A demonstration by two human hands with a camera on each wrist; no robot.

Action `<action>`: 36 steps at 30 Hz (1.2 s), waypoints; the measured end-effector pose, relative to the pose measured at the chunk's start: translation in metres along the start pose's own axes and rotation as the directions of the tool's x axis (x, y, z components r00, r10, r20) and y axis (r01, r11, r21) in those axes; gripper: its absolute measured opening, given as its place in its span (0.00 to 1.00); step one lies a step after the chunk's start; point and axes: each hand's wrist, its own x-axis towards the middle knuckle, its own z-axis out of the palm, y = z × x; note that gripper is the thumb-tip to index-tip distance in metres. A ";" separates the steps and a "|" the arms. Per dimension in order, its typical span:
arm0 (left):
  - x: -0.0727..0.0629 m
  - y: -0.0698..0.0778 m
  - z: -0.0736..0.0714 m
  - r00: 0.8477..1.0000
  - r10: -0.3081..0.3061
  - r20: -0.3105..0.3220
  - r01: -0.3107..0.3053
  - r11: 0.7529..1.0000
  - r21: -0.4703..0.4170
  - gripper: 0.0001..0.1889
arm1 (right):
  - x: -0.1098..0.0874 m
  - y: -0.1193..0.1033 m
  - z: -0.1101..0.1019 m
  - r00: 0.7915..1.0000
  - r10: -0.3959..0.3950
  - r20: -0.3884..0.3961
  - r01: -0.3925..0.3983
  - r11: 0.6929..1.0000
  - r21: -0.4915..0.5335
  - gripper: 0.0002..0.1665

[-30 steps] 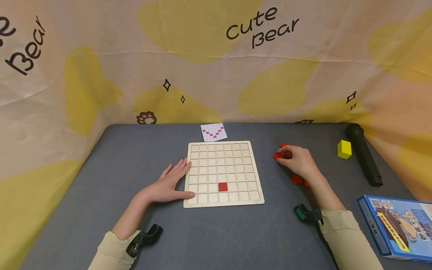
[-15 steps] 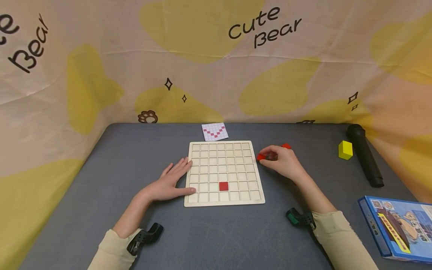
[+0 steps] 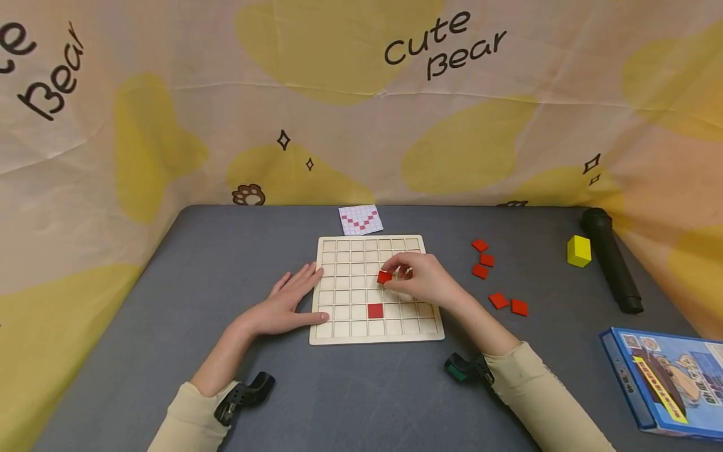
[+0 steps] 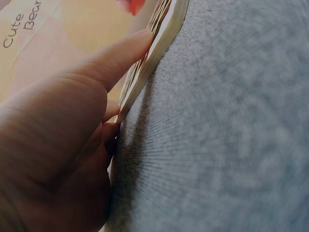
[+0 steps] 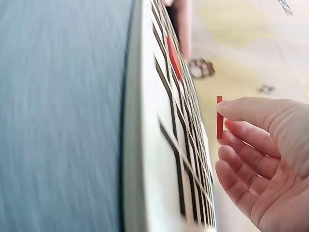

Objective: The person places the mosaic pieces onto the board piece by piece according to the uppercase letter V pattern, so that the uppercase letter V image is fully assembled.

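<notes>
Before "cute Bear" cloth [image 3: 339,125], right grip [image 3: 425,276] pinches a red tile [image 3: 384,277], left grip [image 3: 288,304] outspread.

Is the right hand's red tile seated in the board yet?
No, the right hand pinches the red tile clear of the board.

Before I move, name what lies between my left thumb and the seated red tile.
Only bare cells of the pale gridded board, in the head view.

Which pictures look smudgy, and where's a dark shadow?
Right wrist: table streaky, held tile crisper; left wrist: table soft, dark shadow beside the board; head: mostly sharp, words on the cloth readable.
</notes>
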 end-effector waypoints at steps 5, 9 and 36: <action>0.000 0.000 0.000 1.000 -0.005 0.001 0.005 1.000 -0.003 0.50 | 0.007 -0.014 0.016 0.996 -0.040 0.074 0.039 0.999 0.013 0.14; 0.000 0.000 0.000 1.000 -0.002 -0.002 0.002 1.000 -0.003 0.49 | 0.010 -0.022 0.025 0.991 -0.069 0.118 0.070 0.997 -0.007 0.13; 0.001 0.001 0.001 1.000 0.011 -0.021 -0.011 1.000 -0.009 0.48 | 0.007 -0.015 0.024 0.993 -0.063 0.100 0.058 0.997 0.051 0.12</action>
